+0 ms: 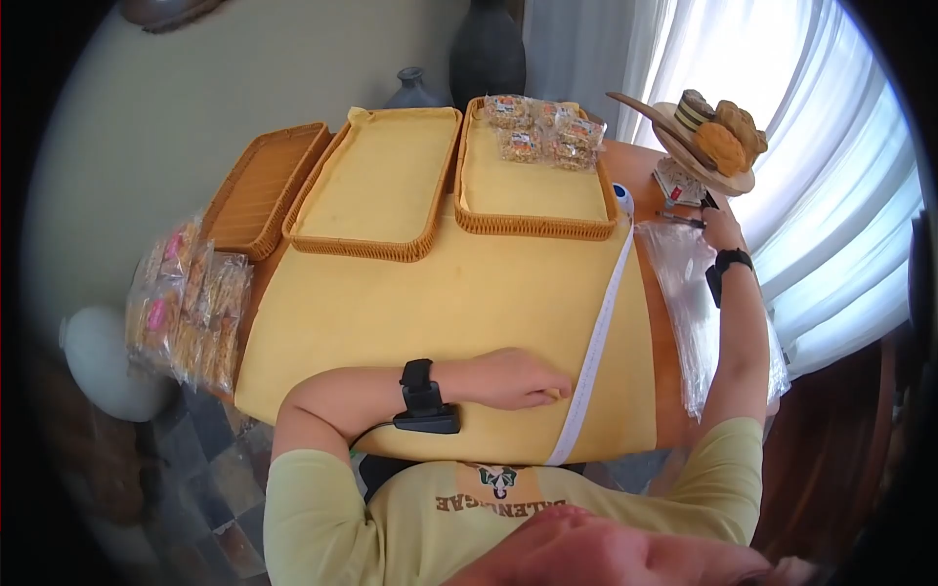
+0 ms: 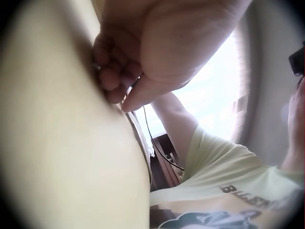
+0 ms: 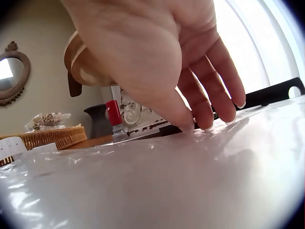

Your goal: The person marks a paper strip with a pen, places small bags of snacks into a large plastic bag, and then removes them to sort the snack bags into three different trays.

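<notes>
My left hand (image 1: 513,378) rests on the yellow cloth (image 1: 430,313), its fingers loosely curled. It holds nothing visible; the fingertips lie close beside the white measuring tape (image 1: 598,337) that runs down the cloth. At the right edge of the table my right hand (image 1: 721,230) reaches down over clear plastic bags (image 1: 672,293). In the right wrist view, its thumb and fingertips are at a long black handle (image 3: 271,95) with a hole in its end. The index finger is hidden, so I cannot tell whether they grip the handle.
Three wicker trays stand along the back: a bare one (image 1: 264,186), a cloth-lined one (image 1: 381,181), and one (image 1: 537,230) with several packaged snacks (image 1: 523,146). More packets (image 1: 186,313) lie at the left. A wooden stand (image 1: 733,183) bearing bread-like pieces (image 1: 728,142) is back right.
</notes>
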Demonstrator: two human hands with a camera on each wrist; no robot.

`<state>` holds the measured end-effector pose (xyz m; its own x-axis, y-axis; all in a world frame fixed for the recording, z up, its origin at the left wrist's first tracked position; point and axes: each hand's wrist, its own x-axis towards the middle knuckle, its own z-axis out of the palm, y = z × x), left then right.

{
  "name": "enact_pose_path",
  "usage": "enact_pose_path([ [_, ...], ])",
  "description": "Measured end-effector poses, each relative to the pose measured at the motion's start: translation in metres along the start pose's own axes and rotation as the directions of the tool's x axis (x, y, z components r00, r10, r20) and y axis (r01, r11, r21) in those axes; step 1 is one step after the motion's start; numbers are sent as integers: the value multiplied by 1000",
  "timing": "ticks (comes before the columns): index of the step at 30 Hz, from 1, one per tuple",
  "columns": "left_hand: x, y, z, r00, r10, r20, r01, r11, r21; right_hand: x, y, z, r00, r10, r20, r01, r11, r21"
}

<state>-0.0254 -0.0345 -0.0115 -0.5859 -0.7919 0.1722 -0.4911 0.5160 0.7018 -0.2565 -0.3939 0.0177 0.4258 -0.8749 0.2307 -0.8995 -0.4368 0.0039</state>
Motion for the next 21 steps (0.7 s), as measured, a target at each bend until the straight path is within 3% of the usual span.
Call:
enact_pose_path([
  [1,0,-1,2,1000,0,13,0,1000,-15,-4,3,-1,997,-51,-62,53,998,25],
  [3,0,-2,0,1000,26,4,-26,1000,-6,-18,-9,-22,996,-26,83,24,999,24],
  [6,-2,-1,-1,999,24,32,-23,999,-24,-49,-29,-49,998,-18,57,15,999,41],
  [8,-1,0,-3,999,25,43,-24,999,-23,-66,-35,-59,990,-138,4,137,984,115],
  [9,-2,0,-4,996,7,86,-6,1000,-22,-75,-41,-63,991,-132,-1,131,985,113],
  [11,-3,4,-7,993,-11,121,12,1000,-7,-96,-56,-69,984,-133,117,87,938,335],
  [13,-4,14,-10,992,20,125,-36,992,124,-118,-69,-64,928,-357,110,277,855,439],
  [15,-5,38,-31,993,12,120,-39,974,221,-158,-105,-91,902,-430,33,308,696,649],
  [16,-8,56,-43,993,5,118,-42,950,310,-177,-124,-108,890,-443,-103,375,587,717],
  [17,-16,78,-56,986,138,-99,-106,957,270,-196,-140,-126,868,-436,-236,443,468,765],
  [19,-43,124,-81,824,288,-488,-217,956,198,-236,-161,-168,791,-357,-496,586,215,781],
  [20,-65,135,-92,759,400,-514,-219,900,377,-251,-170,-184,713,-274,-646,691,115,714],
  [21,-72,141,-94,521,650,-552,-504,757,416,-253,-167,-191,530,-239,-814,830,-53,556],
])
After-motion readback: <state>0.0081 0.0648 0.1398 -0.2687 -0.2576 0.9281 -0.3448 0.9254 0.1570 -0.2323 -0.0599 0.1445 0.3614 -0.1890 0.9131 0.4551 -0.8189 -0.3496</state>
